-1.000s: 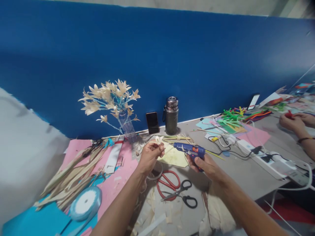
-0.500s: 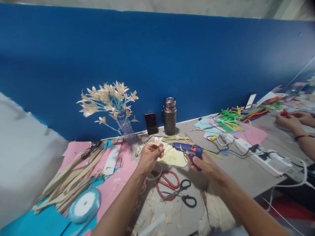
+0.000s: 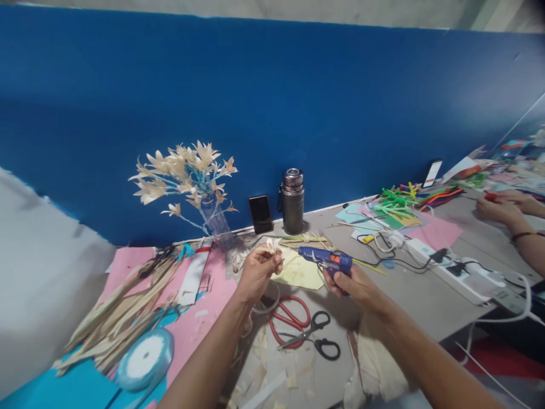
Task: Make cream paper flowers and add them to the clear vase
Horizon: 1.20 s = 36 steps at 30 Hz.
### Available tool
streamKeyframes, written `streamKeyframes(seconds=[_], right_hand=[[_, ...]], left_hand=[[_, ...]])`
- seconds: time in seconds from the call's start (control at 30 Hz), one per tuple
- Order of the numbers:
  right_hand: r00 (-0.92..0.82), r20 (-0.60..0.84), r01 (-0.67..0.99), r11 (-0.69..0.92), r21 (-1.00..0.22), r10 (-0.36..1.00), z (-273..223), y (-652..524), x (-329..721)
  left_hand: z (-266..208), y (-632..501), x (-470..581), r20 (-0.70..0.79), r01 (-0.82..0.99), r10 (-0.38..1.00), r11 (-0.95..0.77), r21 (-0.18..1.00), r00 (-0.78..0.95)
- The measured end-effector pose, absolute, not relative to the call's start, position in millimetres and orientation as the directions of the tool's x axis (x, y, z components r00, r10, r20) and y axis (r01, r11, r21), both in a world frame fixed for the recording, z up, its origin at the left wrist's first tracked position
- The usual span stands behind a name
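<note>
Pinched in the fingers of my left hand (image 3: pixel 260 268) is a small cream flower (image 3: pixel 273 245), its petals pointing up. My right hand (image 3: pixel 349 282) grips a blue hot glue gun (image 3: pixel 326 258) by the handle, its nozzle pointing left toward the flower with a gap between them. Beneath both hands a pale yellow sheet (image 3: pixel 302 274) lies on the table. Nearer to me are black-handled scissors (image 3: pixel 317 335), lying partly over red-handled scissors (image 3: pixel 293 312). Similar cream flowers (image 3: pixel 183 167) on blue stems stand in a clear bottle (image 3: pixel 216 224) at the back left.
Dried husk strips (image 3: pixel 128 307) and a blue ribbon roll (image 3: pixel 145 360) cover the left side. A phone (image 3: pixel 260 215) and a flask (image 3: pixel 293 201) stand against the blue wall. A power strip (image 3: pixel 447 272) with cables is at right, near another person's hands (image 3: pixel 504 207).
Almost nothing differs. Both hands keep their places with the flower and the glue gun, and the view has shifted very slightly.
</note>
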State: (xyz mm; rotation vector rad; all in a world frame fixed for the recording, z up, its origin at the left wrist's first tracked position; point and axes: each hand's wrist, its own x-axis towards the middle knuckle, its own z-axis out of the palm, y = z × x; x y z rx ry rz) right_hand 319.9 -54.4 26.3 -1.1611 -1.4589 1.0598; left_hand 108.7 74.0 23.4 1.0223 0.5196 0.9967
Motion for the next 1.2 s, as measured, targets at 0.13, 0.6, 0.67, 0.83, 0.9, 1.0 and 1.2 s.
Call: streamKeyframes(seconds=[0.13, 0.6, 0.67, 0.83, 0.9, 1.0, 1.2], right_hand=[[-0.106, 0.176, 0.206, 0.194, -0.959, 0.979, 29.3, -54.2, 318.6], [-0.095, 0.147, 0.191, 0.163, -0.968, 0.985, 27.1, -54.1, 320.8], [-0.110, 0.151, 0.229, 0.173, -0.958, 0.982, 28.6, -53.6, 320.7], [-0.101, 0.181, 0.257, 0.202, -0.945, 0.978, 32.1, -51.4, 320.5], [-0.110, 0.178, 0.232, 0.200, -0.952, 0.978, 33.3, -51.2, 319.9], [-0.124, 0.159, 0.259, 0.186, -0.948, 0.980, 33.5, -50.9, 319.4], [-0.090, 0.177, 0.241, 0.194, -0.951, 0.980, 30.2, -49.8, 321.6]], left_hand=[[20.3, 75.8, 108.6, 0.086, -0.445, 0.871, 0.160, 0.881, 0.483], [14.5, 78.2, 108.6, 0.079, -0.454, 0.882, 0.160, 0.877, 0.465], [14.9, 78.5, 109.1, 0.078, -0.459, 0.881, 0.166, 0.873, 0.467], [18.8, 78.7, 109.5, 0.068, -0.453, 0.880, 0.174, 0.874, 0.470], [20.2, 78.7, 109.6, 0.065, -0.445, 0.878, 0.175, 0.878, 0.474], [20.8, 78.6, 110.0, 0.064, -0.449, 0.873, 0.184, 0.875, 0.483], [20.4, 77.4, 109.7, 0.060, -0.455, 0.873, 0.193, 0.869, 0.485]])
